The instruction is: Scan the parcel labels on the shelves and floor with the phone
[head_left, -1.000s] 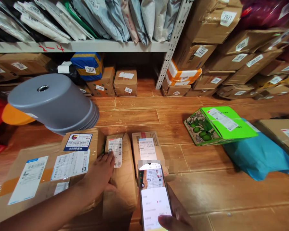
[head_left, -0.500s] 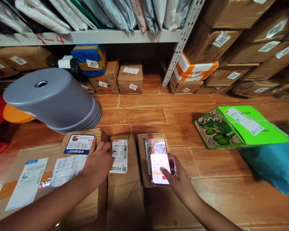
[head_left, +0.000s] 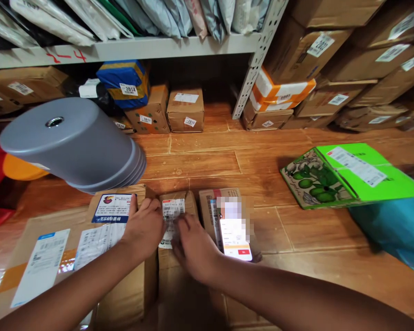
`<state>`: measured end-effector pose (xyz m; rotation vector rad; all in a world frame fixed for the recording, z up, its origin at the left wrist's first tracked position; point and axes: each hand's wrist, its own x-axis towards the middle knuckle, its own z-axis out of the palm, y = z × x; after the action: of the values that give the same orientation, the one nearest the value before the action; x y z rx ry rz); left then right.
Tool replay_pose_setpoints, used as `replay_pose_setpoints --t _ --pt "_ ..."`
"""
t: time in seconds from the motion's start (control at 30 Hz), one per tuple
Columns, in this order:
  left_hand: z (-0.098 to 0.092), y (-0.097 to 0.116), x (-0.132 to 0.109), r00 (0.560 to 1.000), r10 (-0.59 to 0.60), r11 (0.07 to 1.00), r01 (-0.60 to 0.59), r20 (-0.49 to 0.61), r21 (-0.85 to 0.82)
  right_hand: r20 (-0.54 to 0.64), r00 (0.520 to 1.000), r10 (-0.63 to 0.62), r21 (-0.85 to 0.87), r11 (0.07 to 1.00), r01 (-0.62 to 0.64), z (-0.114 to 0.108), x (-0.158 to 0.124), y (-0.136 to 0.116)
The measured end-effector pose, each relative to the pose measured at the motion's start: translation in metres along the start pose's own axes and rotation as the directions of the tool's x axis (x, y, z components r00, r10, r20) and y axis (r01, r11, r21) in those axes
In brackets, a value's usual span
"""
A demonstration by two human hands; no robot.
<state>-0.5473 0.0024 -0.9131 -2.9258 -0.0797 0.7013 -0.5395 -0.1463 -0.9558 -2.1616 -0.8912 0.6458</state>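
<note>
My left hand (head_left: 145,225) rests on a narrow cardboard box (head_left: 124,285), fingers bent and pressed together; whatever they pinch is hidden. My right hand (head_left: 198,250) is over the middle cardboard box (head_left: 179,294), fingers curled. Its fingertips touch or hover just above the white shipping label (head_left: 172,209) and partly cover it; I cannot see whether they grip anything. A lit smartphone (head_left: 235,239), partly blurred out, lies on the right-hand cardboard box (head_left: 207,202), apart from my fingers. Left of my left hand is a blue-and-white printed sticker (head_left: 112,207).
A large taped carton (head_left: 37,220) lies at the left. Behind it stand stacked grey stools (head_left: 76,138). A green box (head_left: 359,170) sits on a blue bag (head_left: 396,230) at the right. A metal shelf (head_left: 165,48) holds bagged parcels, with more boxes (head_left: 185,110) beneath.
My right hand has let go of the smartphone, leaving it on the right-hand box, and has moved left to the middle box's label. My left hand has stayed nearly in place.
</note>
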Motion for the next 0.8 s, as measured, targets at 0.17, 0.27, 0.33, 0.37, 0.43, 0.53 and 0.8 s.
replay_pose_setpoints --t 0.17,0.27,0.33,0.37,0.43,0.53,0.8 --pt "0.007 -0.002 -0.003 0.994 0.052 0.998 -0.048 -0.101 0.041 -0.047 0.994 0.094 -0.059 0.994 -0.097 -0.002 0.002 0.010" --pt "0.009 -0.001 -0.004 0.985 0.034 0.998 -0.025 -0.172 0.051 0.015 1.000 -0.022 -0.163 0.986 0.024 0.008 -0.004 0.015" --pt "0.007 0.000 -0.005 0.984 0.067 0.997 -0.059 -0.166 0.051 0.048 0.993 -0.111 -0.222 0.968 0.119 0.016 -0.007 0.019" --pt "0.005 0.001 -0.006 0.987 0.118 0.992 -0.113 -0.113 0.050 0.055 0.988 -0.146 -0.244 0.957 0.155 0.019 -0.007 0.021" --pt "0.000 0.004 -0.007 0.971 0.229 0.971 -0.233 0.060 0.051 0.056 0.980 -0.191 -0.278 0.940 0.199 0.023 -0.008 0.024" --pt "-0.002 0.011 -0.010 0.934 0.253 0.953 -0.286 0.252 0.101 0.055 0.975 -0.216 -0.315 0.923 0.222 0.024 -0.006 0.026" --pt "0.025 0.023 -0.016 0.971 0.191 0.948 -0.221 0.143 0.231 0.049 0.981 -0.186 -0.322 0.927 0.191 0.022 0.006 0.025"
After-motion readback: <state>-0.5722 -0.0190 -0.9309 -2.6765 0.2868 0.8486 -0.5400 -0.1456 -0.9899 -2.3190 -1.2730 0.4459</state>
